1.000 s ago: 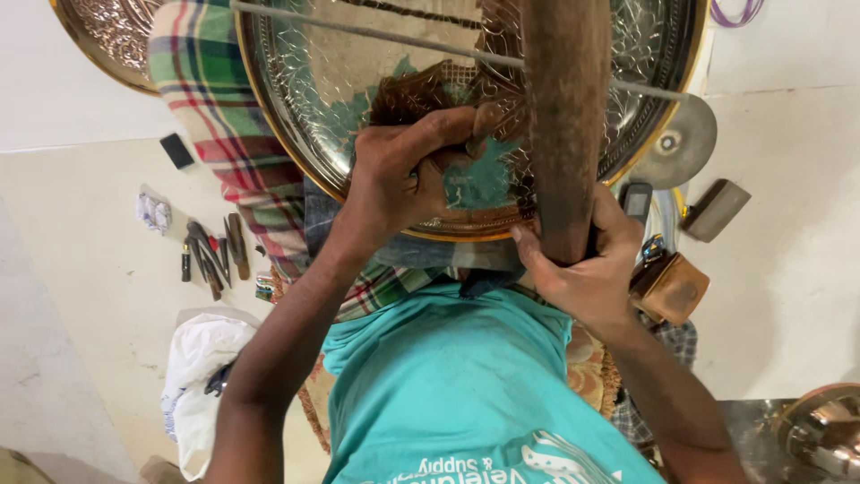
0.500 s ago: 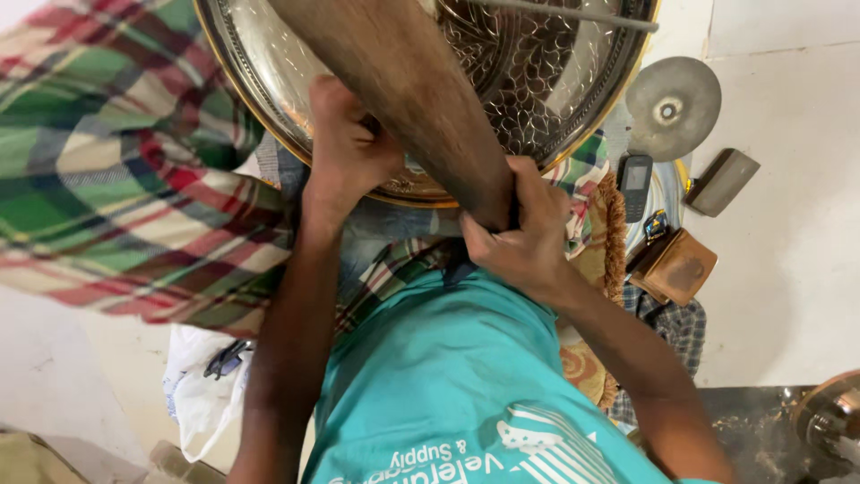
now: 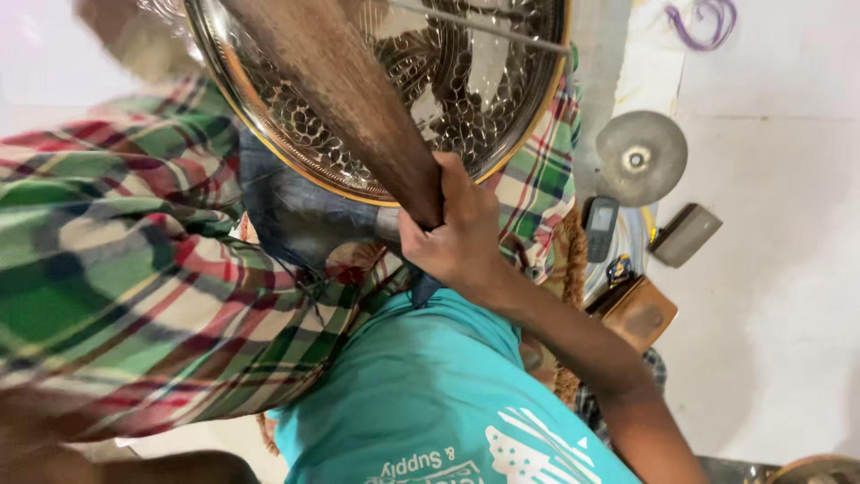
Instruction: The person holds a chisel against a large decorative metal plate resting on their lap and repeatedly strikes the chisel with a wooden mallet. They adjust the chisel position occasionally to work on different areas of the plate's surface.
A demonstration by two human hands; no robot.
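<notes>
Right hand: [image 3: 452, 237] fingers clenched tight around the lower end of a brown wooden bar [image 3: 345, 94]; no gap visible in the grip.
Left hand: out of view; state cannot be told.
Wooden bar: runs diagonally from upper left down to the fist, lying across the engraved metal tray [image 3: 484, 108].
Tray: round, patterned, gold rim, resting over the lap on checked cloth [image 3: 116, 287].
Nearby: grey disc [image 3: 641, 158], dark phone [image 3: 599, 228], brown block [image 3: 638, 314] on the floor to the right.
</notes>
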